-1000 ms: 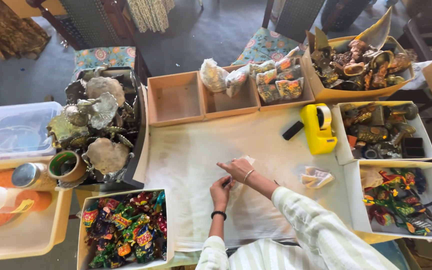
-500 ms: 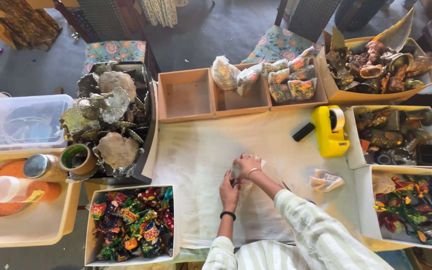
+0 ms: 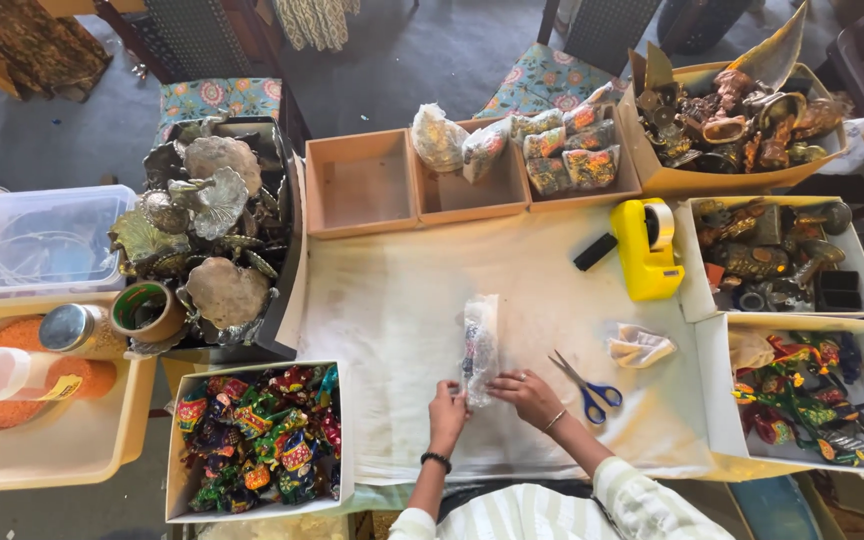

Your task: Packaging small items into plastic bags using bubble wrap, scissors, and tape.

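A long clear plastic packet (image 3: 479,338) with a small colourful item inside lies on the white cloth (image 3: 402,300) in the middle of the table. My left hand (image 3: 446,412) and my right hand (image 3: 523,392) both pinch its near end, one on each side. Blue-handled scissors (image 3: 584,384) lie just right of my right hand. A crumpled plastic bag (image 3: 638,346) sits further right.
A yellow tape dispenser (image 3: 646,248) and a black bar (image 3: 594,251) lie at the back right. Cardboard trays (image 3: 366,184) line the far edge, one holding wrapped packets. Boxes of painted figurines (image 3: 257,438) and metal ornaments (image 3: 202,225) flank the cloth.
The view has shifted. Both hands have drawn back toward me to the packet's near end, and the packet now lies stretched out flat on the cloth.
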